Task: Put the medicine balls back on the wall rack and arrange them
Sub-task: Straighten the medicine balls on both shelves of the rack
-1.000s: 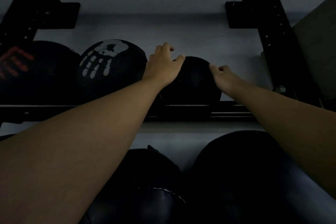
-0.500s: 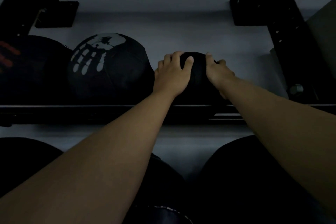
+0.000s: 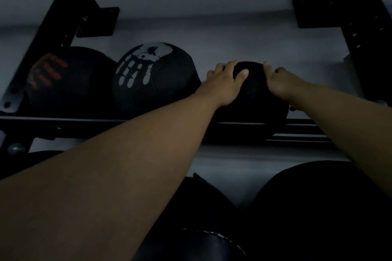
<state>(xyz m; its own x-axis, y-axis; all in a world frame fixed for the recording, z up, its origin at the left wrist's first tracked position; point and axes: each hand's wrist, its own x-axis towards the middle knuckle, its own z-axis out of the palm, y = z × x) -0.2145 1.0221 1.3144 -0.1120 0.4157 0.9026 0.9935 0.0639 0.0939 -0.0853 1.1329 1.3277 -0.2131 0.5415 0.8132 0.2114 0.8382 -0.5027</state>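
A small plain black medicine ball (image 3: 254,89) rests on the rails of the black wall rack (image 3: 297,129), right of centre. My left hand (image 3: 224,82) lies over its upper left side with fingers curled on top. My right hand (image 3: 280,82) grips its upper right side. Just to its left sits a black ball with a white handprint (image 3: 152,78), and further left a black ball with a red handprint (image 3: 67,78). The lighting is dim.
Two large black balls sit on the shelf below, one under my left forearm (image 3: 197,229) and one at lower right (image 3: 322,207). Black rack uprights stand at left (image 3: 42,48) and right (image 3: 356,27) against a grey wall.
Both hands closed in from the ball's sides onto its top and stay there. The view has shifted right and down, showing more of the red-print ball.
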